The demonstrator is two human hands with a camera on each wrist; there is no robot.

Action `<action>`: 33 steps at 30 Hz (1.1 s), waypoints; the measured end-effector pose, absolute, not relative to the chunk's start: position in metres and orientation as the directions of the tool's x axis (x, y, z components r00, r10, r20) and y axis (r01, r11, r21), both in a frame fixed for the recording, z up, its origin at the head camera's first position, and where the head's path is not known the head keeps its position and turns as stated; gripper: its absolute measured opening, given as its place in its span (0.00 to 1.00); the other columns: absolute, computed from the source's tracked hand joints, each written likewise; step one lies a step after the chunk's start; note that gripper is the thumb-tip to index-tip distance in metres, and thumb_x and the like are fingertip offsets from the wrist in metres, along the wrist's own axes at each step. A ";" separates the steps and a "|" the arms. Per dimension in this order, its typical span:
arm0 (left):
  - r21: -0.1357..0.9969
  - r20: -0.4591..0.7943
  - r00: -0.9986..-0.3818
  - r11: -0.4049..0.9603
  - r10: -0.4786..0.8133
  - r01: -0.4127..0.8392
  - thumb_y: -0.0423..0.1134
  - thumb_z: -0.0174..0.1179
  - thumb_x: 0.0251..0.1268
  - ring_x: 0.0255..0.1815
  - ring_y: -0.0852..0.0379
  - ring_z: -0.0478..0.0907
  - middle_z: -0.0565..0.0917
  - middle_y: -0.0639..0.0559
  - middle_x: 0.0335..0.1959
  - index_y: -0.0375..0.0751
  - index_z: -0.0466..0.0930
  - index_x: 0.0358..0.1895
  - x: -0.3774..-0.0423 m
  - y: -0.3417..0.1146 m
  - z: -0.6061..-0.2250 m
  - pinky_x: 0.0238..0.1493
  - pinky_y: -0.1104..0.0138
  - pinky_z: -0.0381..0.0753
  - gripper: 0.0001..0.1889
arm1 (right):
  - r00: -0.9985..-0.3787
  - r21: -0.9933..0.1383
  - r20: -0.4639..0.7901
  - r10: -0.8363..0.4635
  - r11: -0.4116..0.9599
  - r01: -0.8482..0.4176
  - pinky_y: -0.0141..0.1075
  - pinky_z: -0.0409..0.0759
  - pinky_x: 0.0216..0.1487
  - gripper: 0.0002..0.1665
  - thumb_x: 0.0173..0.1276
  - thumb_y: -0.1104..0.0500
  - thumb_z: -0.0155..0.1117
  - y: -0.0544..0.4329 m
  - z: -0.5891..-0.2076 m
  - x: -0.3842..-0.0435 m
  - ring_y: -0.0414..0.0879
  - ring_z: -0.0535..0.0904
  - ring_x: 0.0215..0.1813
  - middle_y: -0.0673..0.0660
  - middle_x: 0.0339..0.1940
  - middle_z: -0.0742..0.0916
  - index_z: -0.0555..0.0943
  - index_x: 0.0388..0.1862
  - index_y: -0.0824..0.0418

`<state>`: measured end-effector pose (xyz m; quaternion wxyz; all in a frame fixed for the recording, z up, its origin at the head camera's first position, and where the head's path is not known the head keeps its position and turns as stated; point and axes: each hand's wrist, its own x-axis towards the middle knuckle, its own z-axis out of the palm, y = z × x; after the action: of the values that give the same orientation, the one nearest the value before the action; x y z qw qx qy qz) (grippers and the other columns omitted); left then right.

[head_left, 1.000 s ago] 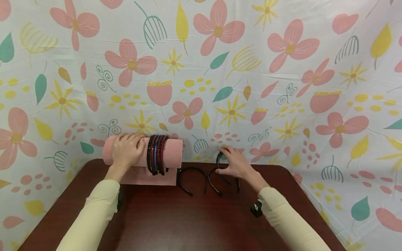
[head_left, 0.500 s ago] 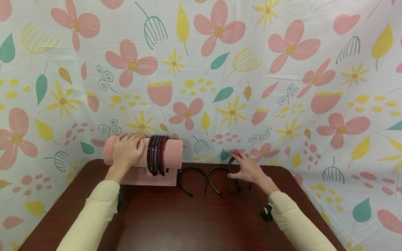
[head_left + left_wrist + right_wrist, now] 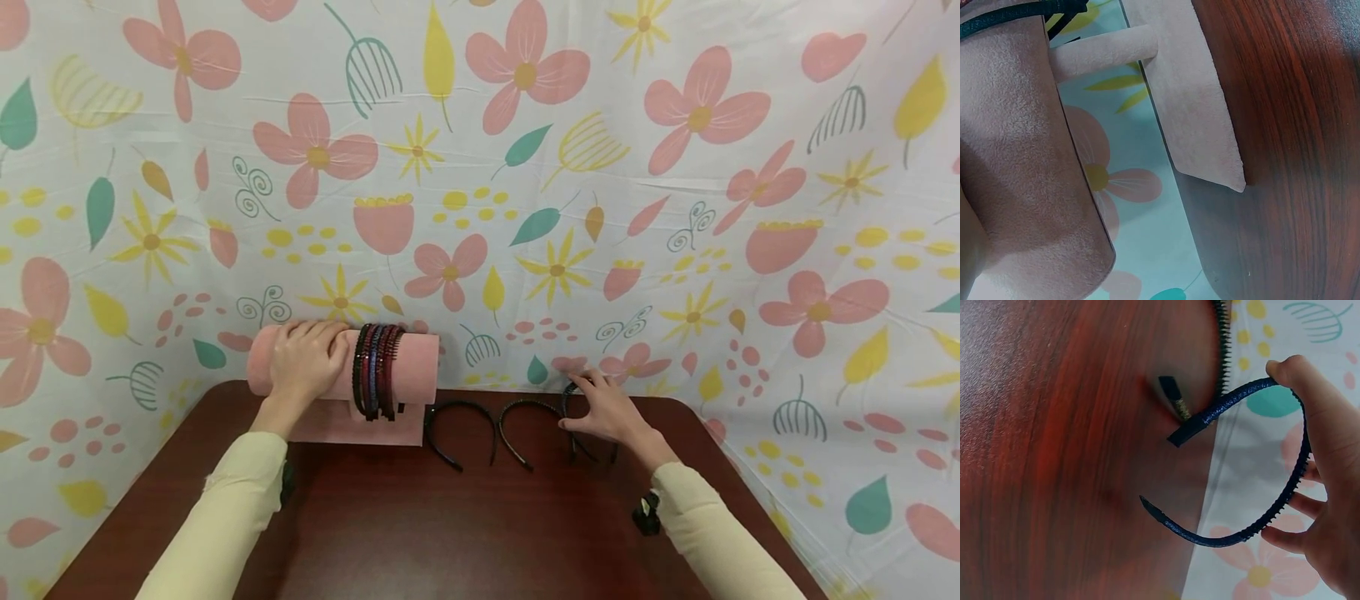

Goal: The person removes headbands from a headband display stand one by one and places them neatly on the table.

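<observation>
A pink plush headband holder [image 3: 417,367] lies at the back left of the table, its roll raised on a short post over a flat base. Several sparkly headbands [image 3: 375,371], dark, blue and red, circle the roll. My left hand [image 3: 306,358] grips the roll's left part, fingers bent over its top. At the right, my right hand [image 3: 611,412] holds a dark blue glittery headband [image 3: 1210,541] with small teeth along its inside. In the right wrist view, thumb and fingers pinch its curved side, and both tips point toward the tabletop.
Two more headbands lie on the brown table [image 3: 465,533]: a dark one [image 3: 459,403] beside the holder and a gold-flecked one [image 3: 504,423] nearer my right hand. A flower-printed cloth [image 3: 480,167] hangs just behind the table's back edge.
My right hand has moved to the right and slightly down, carrying the blue headband away from the gold-flecked one. My left hand stays on the roll.
</observation>
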<state>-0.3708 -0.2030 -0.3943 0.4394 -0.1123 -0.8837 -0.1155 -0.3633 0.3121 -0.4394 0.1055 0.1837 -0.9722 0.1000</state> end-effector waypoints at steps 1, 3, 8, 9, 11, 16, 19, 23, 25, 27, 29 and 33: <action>0.106 0.804 -0.587 0.948 0.097 0.301 0.50 0.46 0.72 0.52 0.46 0.83 0.89 0.51 0.49 0.47 0.88 0.47 -0.371 -0.203 -0.394 0.63 0.50 0.70 0.21 | -0.913 -0.162 0.242 -0.330 0.914 -0.373 0.64 0.77 0.49 0.55 0.55 0.35 0.73 0.313 -0.441 -0.363 0.69 0.68 0.65 0.66 0.68 0.71 0.66 0.75 0.60; 0.104 0.805 -0.586 0.948 0.098 0.302 0.50 0.46 0.72 0.52 0.46 0.83 0.89 0.51 0.49 0.47 0.88 0.46 -0.371 -0.204 -0.395 0.63 0.50 0.71 0.20 | -0.921 -0.179 0.235 -0.312 0.917 -0.356 0.64 0.77 0.51 0.54 0.55 0.36 0.73 0.315 -0.443 -0.364 0.69 0.68 0.65 0.66 0.67 0.71 0.66 0.75 0.61; 0.099 0.805 -0.585 0.948 0.103 0.302 0.50 0.46 0.72 0.52 0.47 0.83 0.89 0.51 0.49 0.47 0.88 0.46 -0.371 -0.204 -0.395 0.63 0.50 0.71 0.20 | -0.936 -0.213 0.216 -0.278 0.922 -0.323 0.68 0.72 0.53 0.54 0.57 0.38 0.73 0.321 -0.449 -0.365 0.71 0.65 0.66 0.68 0.68 0.70 0.65 0.74 0.64; 0.096 0.806 -0.582 0.948 0.104 0.302 0.50 0.46 0.72 0.52 0.47 0.83 0.89 0.51 0.49 0.47 0.88 0.46 -0.371 -0.204 -0.395 0.62 0.50 0.71 0.20 | -0.938 -0.215 0.214 -0.274 0.923 -0.319 0.69 0.72 0.53 0.54 0.57 0.37 0.72 0.322 -0.450 -0.365 0.71 0.65 0.66 0.68 0.68 0.69 0.65 0.74 0.64; 0.091 0.811 -0.576 0.948 0.106 0.303 0.50 0.46 0.72 0.52 0.47 0.83 0.89 0.51 0.48 0.47 0.88 0.46 -0.371 -0.204 -0.395 0.62 0.50 0.71 0.20 | -0.939 -0.212 0.216 -0.268 0.926 -0.313 0.69 0.71 0.52 0.54 0.56 0.37 0.72 0.323 -0.452 -0.365 0.71 0.64 0.67 0.67 0.68 0.69 0.65 0.74 0.64; 0.084 0.823 -0.558 0.948 0.107 0.306 0.50 0.46 0.71 0.51 0.47 0.84 0.89 0.51 0.48 0.47 0.88 0.46 -0.372 -0.204 -0.394 0.61 0.49 0.72 0.20 | -0.937 -0.213 0.232 -0.261 0.926 -0.311 0.71 0.70 0.53 0.54 0.56 0.36 0.72 0.326 -0.456 -0.366 0.70 0.64 0.68 0.66 0.69 0.69 0.66 0.74 0.62; 0.083 0.826 -0.553 0.948 0.108 0.308 0.50 0.46 0.71 0.51 0.46 0.84 0.89 0.51 0.47 0.47 0.88 0.46 -0.372 -0.203 -0.395 0.61 0.49 0.73 0.20 | -0.935 -0.216 0.239 -0.260 0.925 -0.313 0.73 0.69 0.52 0.53 0.56 0.35 0.71 0.327 -0.458 -0.367 0.71 0.63 0.67 0.67 0.68 0.70 0.67 0.74 0.61; 0.083 0.833 -0.543 0.947 0.106 0.312 0.50 0.46 0.71 0.50 0.46 0.84 0.89 0.50 0.47 0.46 0.88 0.45 -0.373 -0.203 -0.395 0.60 0.49 0.73 0.20 | -0.943 -0.233 0.228 -0.243 0.926 -0.295 0.74 0.68 0.53 0.52 0.57 0.34 0.70 0.328 -0.462 -0.368 0.72 0.62 0.69 0.68 0.69 0.70 0.67 0.74 0.60; 0.079 0.839 -0.533 0.946 0.107 0.315 0.50 0.46 0.71 0.49 0.46 0.84 0.89 0.50 0.46 0.46 0.88 0.45 -0.373 -0.204 -0.395 0.60 0.49 0.73 0.20 | -0.949 -0.242 0.215 -0.231 0.929 -0.281 0.74 0.66 0.55 0.52 0.58 0.33 0.69 0.329 -0.464 -0.369 0.72 0.61 0.70 0.69 0.70 0.69 0.67 0.74 0.59; 0.075 0.844 -0.525 0.945 0.110 0.319 0.49 0.46 0.71 0.49 0.46 0.84 0.89 0.50 0.46 0.46 0.89 0.45 -0.373 -0.204 -0.395 0.59 0.48 0.74 0.21 | -0.953 -0.237 0.204 -0.224 0.933 -0.270 0.74 0.66 0.55 0.53 0.58 0.31 0.68 0.330 -0.466 -0.370 0.73 0.60 0.70 0.69 0.70 0.69 0.67 0.74 0.59; 0.071 0.848 -0.518 0.945 0.112 0.321 0.49 0.46 0.71 0.49 0.46 0.84 0.90 0.50 0.46 0.45 0.89 0.44 -0.374 -0.204 -0.395 0.59 0.48 0.74 0.21 | -0.958 -0.236 0.189 -0.216 0.937 -0.258 0.75 0.65 0.55 0.53 0.59 0.31 0.67 0.330 -0.468 -0.371 0.74 0.60 0.70 0.70 0.71 0.69 0.67 0.74 0.59; 0.075 0.850 -0.516 0.945 0.107 0.319 0.49 0.46 0.70 0.48 0.46 0.84 0.90 0.50 0.46 0.46 0.89 0.44 -0.374 -0.203 -0.395 0.59 0.48 0.74 0.20 | -0.963 -0.237 0.172 -0.209 0.940 -0.246 0.75 0.65 0.56 0.53 0.59 0.30 0.66 0.332 -0.472 -0.373 0.75 0.61 0.69 0.70 0.71 0.68 0.66 0.75 0.59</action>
<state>-0.3739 -0.2035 -0.3952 0.4763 -0.1234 -0.8634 -0.1113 -0.3728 0.3324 -0.4720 0.0721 0.1159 -0.9822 0.1294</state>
